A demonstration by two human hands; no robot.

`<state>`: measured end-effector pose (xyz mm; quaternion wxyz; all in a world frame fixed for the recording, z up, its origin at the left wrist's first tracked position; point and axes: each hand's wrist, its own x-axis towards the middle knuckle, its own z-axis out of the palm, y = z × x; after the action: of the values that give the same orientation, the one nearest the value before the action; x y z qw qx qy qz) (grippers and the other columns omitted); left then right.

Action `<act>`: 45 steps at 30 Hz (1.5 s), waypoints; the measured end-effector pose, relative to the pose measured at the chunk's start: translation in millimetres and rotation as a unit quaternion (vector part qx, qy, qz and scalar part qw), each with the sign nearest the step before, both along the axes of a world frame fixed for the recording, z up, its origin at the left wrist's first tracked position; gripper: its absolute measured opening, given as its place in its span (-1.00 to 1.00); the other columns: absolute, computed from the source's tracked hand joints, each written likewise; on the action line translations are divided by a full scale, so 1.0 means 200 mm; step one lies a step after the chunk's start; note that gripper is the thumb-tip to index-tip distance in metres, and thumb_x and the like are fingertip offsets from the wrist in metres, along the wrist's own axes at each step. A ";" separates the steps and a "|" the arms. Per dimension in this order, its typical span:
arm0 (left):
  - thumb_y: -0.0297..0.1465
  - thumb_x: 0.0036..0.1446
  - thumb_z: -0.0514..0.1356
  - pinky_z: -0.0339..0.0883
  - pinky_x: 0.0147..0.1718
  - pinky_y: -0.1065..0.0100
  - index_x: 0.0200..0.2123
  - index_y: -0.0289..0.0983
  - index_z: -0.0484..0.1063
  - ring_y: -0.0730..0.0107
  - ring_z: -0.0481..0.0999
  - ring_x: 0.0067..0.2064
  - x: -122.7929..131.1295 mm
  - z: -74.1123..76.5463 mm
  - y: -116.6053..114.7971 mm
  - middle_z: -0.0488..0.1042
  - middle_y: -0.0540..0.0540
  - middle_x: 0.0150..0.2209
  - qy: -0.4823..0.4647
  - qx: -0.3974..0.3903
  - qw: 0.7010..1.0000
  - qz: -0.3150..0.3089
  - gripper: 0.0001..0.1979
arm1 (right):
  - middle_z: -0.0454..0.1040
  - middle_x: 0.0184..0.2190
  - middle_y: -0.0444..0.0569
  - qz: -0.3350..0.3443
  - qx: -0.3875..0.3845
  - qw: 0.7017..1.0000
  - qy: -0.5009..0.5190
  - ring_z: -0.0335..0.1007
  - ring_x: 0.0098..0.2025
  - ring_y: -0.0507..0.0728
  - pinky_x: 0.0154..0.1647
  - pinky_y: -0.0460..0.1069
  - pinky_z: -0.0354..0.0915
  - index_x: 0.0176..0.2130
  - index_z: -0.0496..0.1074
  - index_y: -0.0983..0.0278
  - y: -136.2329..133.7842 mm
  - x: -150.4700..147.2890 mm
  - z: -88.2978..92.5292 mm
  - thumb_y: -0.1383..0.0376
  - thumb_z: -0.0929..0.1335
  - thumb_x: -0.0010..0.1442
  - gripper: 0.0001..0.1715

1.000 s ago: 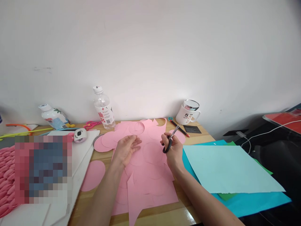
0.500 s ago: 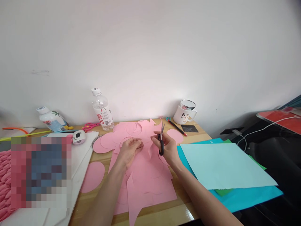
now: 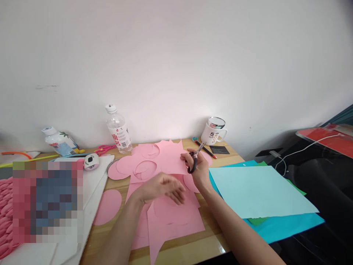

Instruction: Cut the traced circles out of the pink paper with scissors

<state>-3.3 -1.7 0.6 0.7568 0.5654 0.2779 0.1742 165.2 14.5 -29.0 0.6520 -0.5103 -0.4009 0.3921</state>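
Note:
Several pink paper sheets [image 3: 171, 217] with circles cut out of them lie spread on the wooden desk [image 3: 190, 250]. My left hand [image 3: 164, 189] hovers over the middle of the sheets, smeared by motion, with its fingers spread and nothing in it. My right hand [image 3: 197, 167] is closed on black-handled scissors [image 3: 194, 162], whose blades point up and away toward the white mug [image 3: 213, 133]. It also pinches the edge of the upper pink sheet [image 3: 168, 158]. Loose pink discs [image 3: 108, 202] lie at the left.
A clear water bottle [image 3: 117, 129] stands at the back; a second bottle [image 3: 57, 141] lies on its side at far left. Light blue paper [image 3: 256, 191] over teal and green sheets covers the right. A pen [image 3: 205, 149], white board [image 3: 93, 184], pink knit [image 3: 5, 209] and a cable [image 3: 306, 147] are around.
My left hand let go of the pink sheet, moved toward me and now hovers open. My right hand shifted right with the scissors, tilting the blades toward the mug.

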 end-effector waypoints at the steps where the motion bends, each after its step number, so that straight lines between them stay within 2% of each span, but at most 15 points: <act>1: -0.04 0.01 0.26 0.41 -0.10 0.05 -0.24 -0.32 0.57 0.11 0.60 -0.20 0.01 0.00 -0.01 0.60 -0.29 -0.24 0.008 -0.007 0.999 -0.047 -0.55 | 0.53 -0.39 -0.02 -0.010 0.002 1.000 0.023 0.48 -0.32 0.13 -0.37 -0.03 0.30 -0.14 0.36 0.29 0.00 0.00 0.01 0.03 0.44 0.01 -0.49; 3: -0.02 -0.06 0.30 0.36 -0.02 0.03 -0.15 -0.29 0.55 0.07 0.56 -0.08 0.03 -0.02 -0.03 0.58 -0.31 -0.13 0.009 -0.010 0.998 -0.056 -0.48 | 0.53 -0.37 -0.03 -0.015 0.004 0.998 0.057 0.49 -0.28 0.13 -0.36 -0.03 0.29 -0.13 0.35 0.28 -0.01 -0.01 0.02 0.05 0.44 0.02 -0.50; 4: -0.03 -0.08 0.31 0.35 -0.01 0.02 -0.13 -0.29 0.54 0.07 0.56 -0.07 0.05 -0.04 -0.02 0.57 -0.31 -0.12 -0.006 -0.007 0.999 -0.032 -0.47 | 0.52 -0.37 -0.04 -0.015 0.006 0.998 0.066 0.49 -0.27 0.14 -0.34 -0.03 0.30 -0.13 0.35 0.27 -0.01 -0.01 0.03 0.07 0.45 0.02 -0.51; 6: -0.11 -0.09 0.36 0.33 0.01 0.04 -0.13 -0.29 0.53 0.07 0.55 -0.07 0.08 -0.06 -0.01 0.58 -0.29 -0.14 -0.070 0.001 0.995 0.067 -0.51 | 0.51 -0.38 -0.06 -0.014 0.016 0.997 0.074 0.49 -0.26 0.14 -0.28 -0.01 0.32 -0.14 0.36 0.26 -0.02 -0.02 0.04 0.09 0.46 0.02 -0.53; 9: -0.20 -0.07 0.38 0.28 0.07 0.07 -0.10 -0.22 0.51 0.07 0.48 0.04 0.10 -0.07 0.01 0.56 -0.23 -0.08 -0.159 0.013 0.965 0.207 -0.57 | 0.50 -0.38 -0.07 0.009 0.044 0.996 0.074 0.47 -0.26 0.12 -0.21 0.04 0.35 -0.14 0.36 0.26 -0.04 -0.03 0.04 0.12 0.44 0.06 -0.58; 12: -0.22 0.02 0.33 0.24 0.11 0.06 -0.02 -0.19 0.47 0.07 0.40 0.13 0.11 -0.06 0.04 0.51 -0.20 0.02 -0.193 -0.004 0.940 0.280 -0.57 | 0.49 -0.37 -0.07 0.080 0.073 0.992 0.058 0.45 -0.27 0.11 -0.20 0.04 0.36 -0.13 0.35 0.25 -0.06 -0.06 0.03 0.13 0.42 0.11 -0.62; 14: -0.30 -0.01 0.35 0.24 0.12 0.06 -0.01 -0.22 0.45 0.06 0.39 0.14 0.10 -0.04 0.04 0.51 -0.20 0.03 -0.211 -0.021 0.914 0.347 -0.54 | 0.47 -0.39 -0.09 0.137 0.081 0.986 0.047 0.44 -0.30 0.10 -0.23 0.03 0.36 -0.13 0.35 0.24 -0.08 -0.07 0.02 0.13 0.41 0.13 -0.64; 17: -0.37 -0.10 0.40 0.23 0.14 0.07 0.01 -0.22 0.44 0.07 0.39 0.15 0.08 -0.01 0.05 0.52 -0.16 0.01 -0.243 -0.013 0.873 0.422 -0.47 | 0.41 -0.47 -0.15 0.171 0.061 0.983 0.032 0.38 -0.40 0.06 -0.34 -0.02 0.32 -0.19 0.37 0.23 -0.09 -0.08 0.02 0.13 0.44 0.09 -0.66; 20: -0.37 -0.15 0.43 0.24 0.14 0.05 0.01 -0.17 0.44 0.07 0.40 0.15 0.05 0.04 0.05 0.53 -0.14 0.00 -0.263 0.035 0.852 0.452 -0.43 | 0.37 -0.51 -0.18 0.242 0.014 0.970 0.000 0.26 -0.49 0.01 -0.47 -0.07 0.20 -0.23 0.38 0.25 -0.10 -0.08 0.02 0.14 0.51 -0.05 -0.58; 23: -0.33 -0.18 0.44 0.24 0.14 0.14 -0.04 -0.18 0.48 0.11 0.42 0.12 0.05 0.05 0.05 0.57 -0.13 -0.06 -0.243 0.047 0.832 0.496 -0.46 | 0.37 -0.50 -0.17 0.335 -0.017 0.942 -0.030 0.24 -0.47 0.01 -0.45 -0.07 0.17 -0.24 0.38 0.27 -0.12 -0.08 0.02 0.14 0.55 -0.13 -0.50; 25: -0.31 -0.20 0.45 0.24 0.13 0.17 -0.07 -0.21 0.50 0.13 0.44 0.10 0.05 0.04 0.05 0.59 -0.13 -0.09 -0.233 0.040 0.828 0.509 -0.47 | 0.36 -0.49 -0.18 0.358 -0.023 0.933 -0.036 0.25 -0.45 0.02 -0.42 -0.06 0.18 -0.23 0.37 0.26 -0.13 -0.09 0.02 0.12 0.55 -0.14 -0.48; 29: -0.36 -0.25 0.47 0.26 0.10 0.15 -0.10 -0.22 0.51 0.13 0.47 0.06 0.07 0.01 0.05 0.60 -0.12 -0.13 -0.219 0.062 0.826 0.515 -0.46 | 0.36 -0.47 -0.16 0.370 -0.022 0.928 -0.036 0.24 -0.44 0.02 -0.40 -0.05 0.19 -0.24 0.34 0.26 -0.13 -0.09 0.03 0.08 0.55 -0.15 -0.44; 33: -0.37 -0.26 0.46 0.29 0.07 0.13 -0.15 -0.21 0.53 0.18 0.52 -0.03 0.10 0.00 0.04 0.61 -0.08 -0.20 -0.205 0.061 0.827 0.521 -0.51 | 0.34 -0.48 -0.15 0.370 -0.009 0.928 -0.040 0.22 -0.43 0.03 -0.40 -0.05 0.19 -0.34 0.30 0.26 -0.13 -0.09 0.05 0.01 0.54 -0.16 -0.44; 41: -0.36 -0.29 0.47 0.33 0.01 0.12 -0.41 -0.29 0.53 0.14 0.54 -0.12 0.11 -0.01 0.03 0.60 -0.08 -0.37 -0.171 0.048 0.838 0.516 -0.70 | 0.29 -0.50 -0.16 0.372 -0.006 0.925 -0.074 0.16 -0.49 0.02 -0.49 -0.07 0.14 -0.45 0.25 0.24 -0.13 -0.09 0.05 -0.06 0.51 -0.14 -0.45; 45: -0.36 -0.25 0.45 0.34 0.00 0.15 -0.35 -0.30 0.54 0.14 0.54 -0.10 0.10 -0.02 0.03 0.60 -0.10 -0.32 -0.150 0.063 0.841 0.516 -0.69 | 0.25 -0.54 -0.18 0.347 -0.010 0.936 -0.061 0.08 -0.52 0.00 -0.55 -0.09 0.08 -0.44 0.23 0.24 -0.13 -0.09 0.04 -0.10 0.50 -0.14 -0.42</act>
<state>17.0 3.7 -3.5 0.5524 0.3534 0.4014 0.6394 146.9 -11.1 -21.0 0.4440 -0.3690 -0.5884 0.5662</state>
